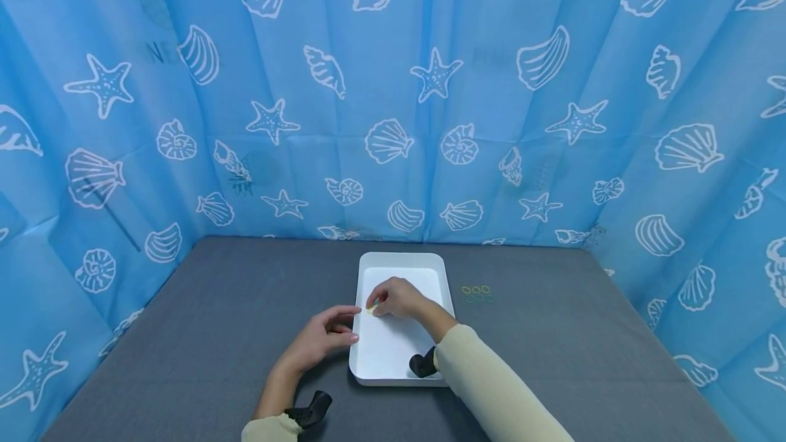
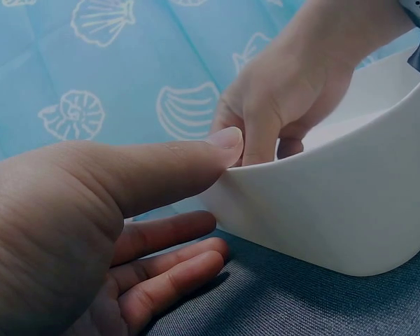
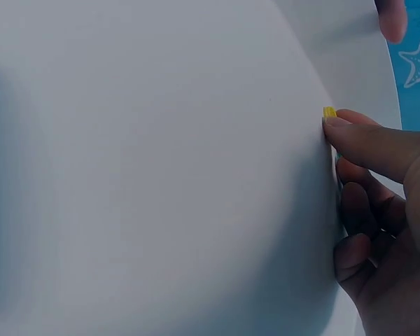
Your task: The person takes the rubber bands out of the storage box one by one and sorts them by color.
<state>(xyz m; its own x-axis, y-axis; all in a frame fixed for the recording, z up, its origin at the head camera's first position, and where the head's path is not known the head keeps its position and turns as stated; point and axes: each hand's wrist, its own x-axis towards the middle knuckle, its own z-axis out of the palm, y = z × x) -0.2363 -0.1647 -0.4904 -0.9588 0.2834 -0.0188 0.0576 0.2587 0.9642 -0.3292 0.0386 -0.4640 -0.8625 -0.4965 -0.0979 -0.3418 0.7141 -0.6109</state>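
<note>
A white rectangular tray stands on the grey table. Inside it, close to the left wall, my right hand pinches a small yellow piece between thumb and index finger. Most of the piece is hidden by the fingertips, so its kind is unclear. My left hand is at the outside of the tray's left wall. Its thumb touches the rim in the left wrist view, and the other fingers are loosely extended beside the wall.
Right of the tray lie three thin yellow rings in a row, with a row of green rings just in front. A blue curtain with white shells and starfish hangs behind and along both sides of the table.
</note>
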